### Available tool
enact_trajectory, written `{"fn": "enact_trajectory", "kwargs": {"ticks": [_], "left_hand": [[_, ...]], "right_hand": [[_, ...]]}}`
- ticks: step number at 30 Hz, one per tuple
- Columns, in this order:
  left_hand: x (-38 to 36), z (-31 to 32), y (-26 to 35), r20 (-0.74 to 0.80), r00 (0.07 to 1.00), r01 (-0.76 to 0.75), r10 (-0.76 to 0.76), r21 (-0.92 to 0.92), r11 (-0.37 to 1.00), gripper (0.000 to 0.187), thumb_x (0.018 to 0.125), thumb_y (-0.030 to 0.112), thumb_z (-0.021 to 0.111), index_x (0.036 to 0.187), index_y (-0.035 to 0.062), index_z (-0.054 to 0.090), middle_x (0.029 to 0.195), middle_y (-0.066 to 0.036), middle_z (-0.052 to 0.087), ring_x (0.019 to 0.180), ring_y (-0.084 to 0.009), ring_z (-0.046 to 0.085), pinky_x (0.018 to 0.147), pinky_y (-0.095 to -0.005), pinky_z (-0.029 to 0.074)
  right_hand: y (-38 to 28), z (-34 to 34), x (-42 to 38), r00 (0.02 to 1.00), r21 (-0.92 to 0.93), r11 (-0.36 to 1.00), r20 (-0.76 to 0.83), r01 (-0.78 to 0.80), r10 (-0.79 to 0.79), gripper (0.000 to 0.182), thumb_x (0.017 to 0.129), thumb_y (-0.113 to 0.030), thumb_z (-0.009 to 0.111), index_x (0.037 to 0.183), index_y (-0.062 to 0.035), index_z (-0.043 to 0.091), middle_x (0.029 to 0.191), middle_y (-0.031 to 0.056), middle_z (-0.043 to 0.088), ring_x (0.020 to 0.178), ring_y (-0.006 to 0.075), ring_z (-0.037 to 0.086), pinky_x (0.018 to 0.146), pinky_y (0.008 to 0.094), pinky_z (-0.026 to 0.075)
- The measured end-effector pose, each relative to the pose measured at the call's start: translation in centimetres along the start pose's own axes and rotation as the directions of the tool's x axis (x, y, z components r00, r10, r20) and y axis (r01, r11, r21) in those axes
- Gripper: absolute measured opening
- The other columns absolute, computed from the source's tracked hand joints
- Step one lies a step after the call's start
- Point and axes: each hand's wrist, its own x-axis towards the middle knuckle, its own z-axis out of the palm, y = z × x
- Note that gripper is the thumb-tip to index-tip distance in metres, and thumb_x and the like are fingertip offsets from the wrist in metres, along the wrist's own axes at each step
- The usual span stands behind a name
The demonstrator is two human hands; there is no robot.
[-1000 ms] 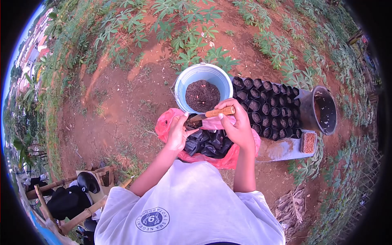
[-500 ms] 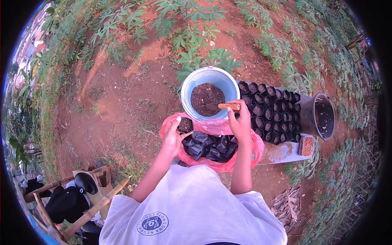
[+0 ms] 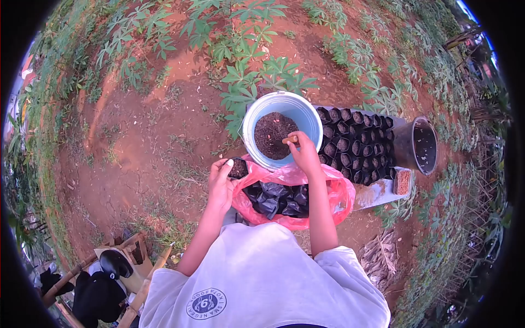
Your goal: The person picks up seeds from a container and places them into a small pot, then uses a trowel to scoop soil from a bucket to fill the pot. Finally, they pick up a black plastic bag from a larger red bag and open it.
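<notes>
My left hand [image 3: 221, 186] grips a small black planting bag [image 3: 238, 168] by its side, and dark soil shows in its mouth. My right hand [image 3: 305, 154] is closed on the wooden handle of a hand trowel [image 3: 291, 140] over the bucket. The trowel's blade is hard to make out against the soil. A light-blue bucket [image 3: 308, 117] with a white rim holds dark soil [image 3: 273, 131]. Between my forearms, a pink plastic bag [image 3: 342, 205] lies open with several black planting bags [image 3: 276, 199] inside.
Rows of soil-filled black bags [image 3: 355, 147] stand on a grey board [image 3: 377, 198] to the right. Beyond them are a dark bucket [image 3: 402, 145] and a clear box of reddish-brown grains [image 3: 403, 183]. Leafy plants [image 3: 246, 82] grow ahead. Bamboo poles [image 3: 142, 295] stand lower left.
My right hand has moved lower over the bucket with the trowel, whose handle now shows less. My left hand has shifted slightly left with the soil-filled bag. The view has tilted.
</notes>
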Motion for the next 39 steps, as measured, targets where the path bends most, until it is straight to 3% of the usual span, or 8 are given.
{"fn": "enact_trajectory", "kwargs": {"ticks": [4, 16, 25, 31, 36, 39], "left_hand": [[1.5, -0.6, 0.7, 0.012, 0.999, 0.043, -0.043, 0.01, 0.999, 0.023, 0.097, 0.021, 0.056, 0.113, 0.0078, 0.046, 0.106, -0.009, 0.061, 0.096, -0.0205, 0.064, 0.085, -0.0449, 0.055], [5.1, -1.2, 2.7, 0.031, 0.995, 0.092, -0.093, 0.029, 0.995, 0.024, 0.095, 0.021, 0.059, 0.112, 0.0092, 0.047, 0.105, -0.009, 0.061, 0.092, -0.0215, 0.065, 0.082, -0.0453, 0.057], [6.2, -1.1, 2.6, 0.062, 0.992, 0.111, -0.112, 0.031, 0.993, 0.027, 0.094, 0.024, 0.061, 0.112, 0.0102, 0.047, 0.106, -0.009, 0.061, 0.093, -0.0216, 0.064, 0.082, -0.0459, 0.057], [5.5, -0.1, 2.8, 0.057, 0.993, 0.101, -0.104, 0.056, 0.993, 0.026, 0.094, 0.026, 0.061, 0.11, 0.0108, 0.048, 0.105, -0.007, 0.061, 0.094, -0.0199, 0.063, 0.083, -0.0468, 0.055], [5.1, 0.2, 2.6, 0.027, 0.995, 0.097, -0.099, 0.059, 0.994, 0.024, 0.094, 0.027, 0.061, 0.108, 0.0119, 0.049, 0.105, -0.006, 0.061, 0.094, -0.0191, 0.063, 0.083, -0.0471, 0.055], [4.9, 0.2, 2.5, 0.021, 0.997, 0.079, -0.081, 0.054, 0.995, 0.022, 0.095, 0.028, 0.06, 0.108, 0.0124, 0.05, 0.104, -0.006, 0.062, 0.094, -0.019, 0.064, 0.082, -0.0469, 0.055]], "right_hand": [[-0.4, 0.6, 0.3, 0.999, -0.012, 0.999, -0.01, -0.053, 0.053, 0.021, 0.084, 0.001, 0.061, 0.105, 0.0009, 0.057, 0.101, 0.0156, 0.063, 0.092, 0.0298, 0.067, 0.078, 0.0342, 0.054], [-1.7, 1.2, -0.4, 0.984, -0.112, 0.994, -0.18, -0.018, -0.002, 0.017, 0.085, 0.002, 0.062, 0.101, 0.001, 0.058, 0.097, 0.0137, 0.064, 0.091, 0.0268, 0.068, 0.078, 0.0343, 0.053], [-0.8, 1.1, 0.9, 0.976, -0.033, 0.996, -0.204, -0.081, 0.073, 0.012, 0.085, 0.002, 0.062, 0.097, 0.0022, 0.058, 0.096, 0.014, 0.063, 0.085, 0.0259, 0.069, 0.073, 0.0335, 0.054], [-1.1, 0.9, 1.3, 0.979, 0.022, 0.996, -0.179, -0.091, 0.094, 0.017, 0.086, -0.001, 0.064, 0.101, 0.0008, 0.058, 0.092, 0.0129, 0.062, 0.085, 0.0253, 0.066, 0.075, 0.0321, 0.053], [-0.3, 1.2, 1.5, 0.997, -0.105, 0.993, -0.058, -0.054, 0.048, 0.014, 0.086, 0.0, 0.062, 0.099, 0.001, 0.056, 0.093, 0.0123, 0.061, 0.083, 0.0246, 0.066, 0.074, 0.0317, 0.053], [0.1, 1.1, 2.0, 0.993, -0.02, 0.995, -0.06, -0.1, 0.098, 0.012, 0.086, -0.002, 0.059, 0.098, -0.0005, 0.055, 0.09, 0.0134, 0.059, 0.08, 0.0286, 0.067, 0.074, 0.0351, 0.052]]}}
